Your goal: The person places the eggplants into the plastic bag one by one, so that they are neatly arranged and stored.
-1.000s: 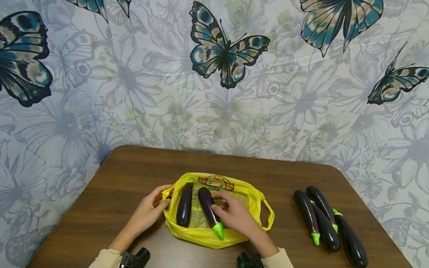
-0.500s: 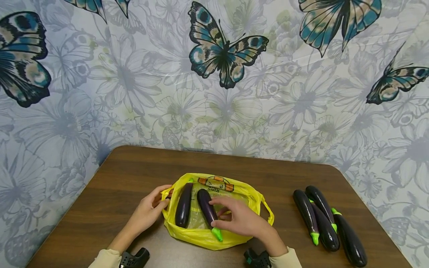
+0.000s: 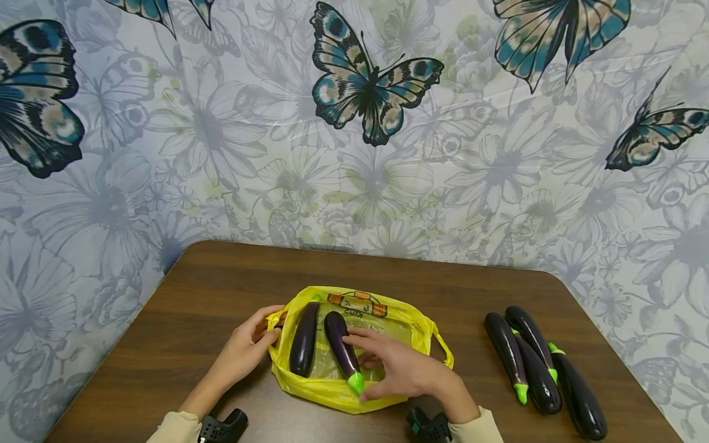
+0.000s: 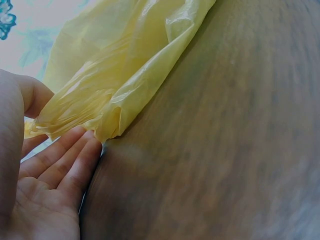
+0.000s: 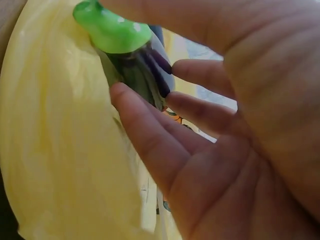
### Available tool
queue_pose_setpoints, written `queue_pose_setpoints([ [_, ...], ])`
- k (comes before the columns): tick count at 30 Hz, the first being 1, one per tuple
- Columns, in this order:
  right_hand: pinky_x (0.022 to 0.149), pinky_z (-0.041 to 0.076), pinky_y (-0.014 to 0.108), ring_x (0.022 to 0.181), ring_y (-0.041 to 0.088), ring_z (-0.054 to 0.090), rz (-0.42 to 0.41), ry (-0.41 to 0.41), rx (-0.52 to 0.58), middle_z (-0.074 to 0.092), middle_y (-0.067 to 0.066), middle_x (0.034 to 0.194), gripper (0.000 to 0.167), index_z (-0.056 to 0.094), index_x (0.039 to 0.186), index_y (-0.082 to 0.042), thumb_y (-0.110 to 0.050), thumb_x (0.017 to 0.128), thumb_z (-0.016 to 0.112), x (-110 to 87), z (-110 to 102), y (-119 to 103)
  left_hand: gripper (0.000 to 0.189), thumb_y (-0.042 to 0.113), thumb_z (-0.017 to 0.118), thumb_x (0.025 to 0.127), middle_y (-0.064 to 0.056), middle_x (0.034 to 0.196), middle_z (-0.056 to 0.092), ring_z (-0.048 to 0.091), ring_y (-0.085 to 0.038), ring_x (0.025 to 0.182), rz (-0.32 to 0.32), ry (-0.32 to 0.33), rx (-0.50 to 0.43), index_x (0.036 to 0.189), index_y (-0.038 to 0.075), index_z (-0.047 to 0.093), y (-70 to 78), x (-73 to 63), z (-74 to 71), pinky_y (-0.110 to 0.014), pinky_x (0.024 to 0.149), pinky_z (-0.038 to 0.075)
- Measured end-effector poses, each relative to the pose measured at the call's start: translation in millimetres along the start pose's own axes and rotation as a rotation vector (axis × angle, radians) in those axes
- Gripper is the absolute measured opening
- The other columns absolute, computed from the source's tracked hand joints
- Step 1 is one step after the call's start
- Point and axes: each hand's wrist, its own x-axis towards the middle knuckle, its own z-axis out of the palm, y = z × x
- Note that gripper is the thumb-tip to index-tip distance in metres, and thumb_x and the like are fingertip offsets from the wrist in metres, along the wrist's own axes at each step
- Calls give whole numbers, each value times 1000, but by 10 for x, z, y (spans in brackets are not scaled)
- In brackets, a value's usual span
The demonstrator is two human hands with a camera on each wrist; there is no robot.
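A yellow plastic bag (image 3: pixel 327 389) lies open-mouthed on the table, one eggplant (image 3: pixel 304 341) along its left side. My left hand (image 3: pixel 246 344) pinches the bag's left handle, whose plastic bunches between thumb and fingers in the left wrist view (image 4: pixel 55 170). Beside the first, a second eggplant (image 3: pixel 339 338) slants over the bag, its bright green stem end (image 5: pixel 117 30) toward the front rim. My right hand (image 3: pixel 401 366) is spread over this one, fingertips at its dark side and thumb by the stem. These fingers are mostly straight.
Several more eggplants (image 3: pixel 578 394) lie in a cluster on the right of the brown wooden table (image 3: pixel 238 271). The bag's right handle (image 3: pixel 443 351) loops out toward them. Behind the table hangs a butterfly-patterned cloth (image 3: pixel 244 184).
My right hand has loosened from the second eggplant and spread, its thumb sliding down toward the stem. That eggplant has shifted slightly left. My left hand stays at the handle.
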Motion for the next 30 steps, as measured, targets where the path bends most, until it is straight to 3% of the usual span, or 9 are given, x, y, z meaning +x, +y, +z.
queue_pose_setpoints([
  [8,101,53,23,122,12,62,-15,60,-6,33,7,166,79,42,158,-17,-21,90,82,47,30,41,43,13,61,104,-15,143,59,60,-33,131,-4,0,-3,146,15,53,15,3,10,-45,103,54],
  [17,97,54,19,117,7,65,-5,117,-14,36,7,164,71,43,158,-19,-29,95,76,104,82,61,44,14,62,104,-15,145,59,58,-35,133,-22,-3,10,147,16,53,33,6,10,-48,104,53],
  [25,95,54,18,114,6,66,-13,140,-7,35,9,164,72,39,159,-18,-30,97,73,146,124,74,44,16,63,103,-15,143,60,61,-31,127,-20,1,21,146,16,54,28,11,9,-37,95,56],
  [30,95,53,18,115,4,66,-8,150,0,35,6,165,72,38,160,-19,-29,98,73,175,146,56,45,15,63,103,-14,144,59,60,-33,130,-28,2,36,147,16,54,10,12,12,-43,100,55],
])
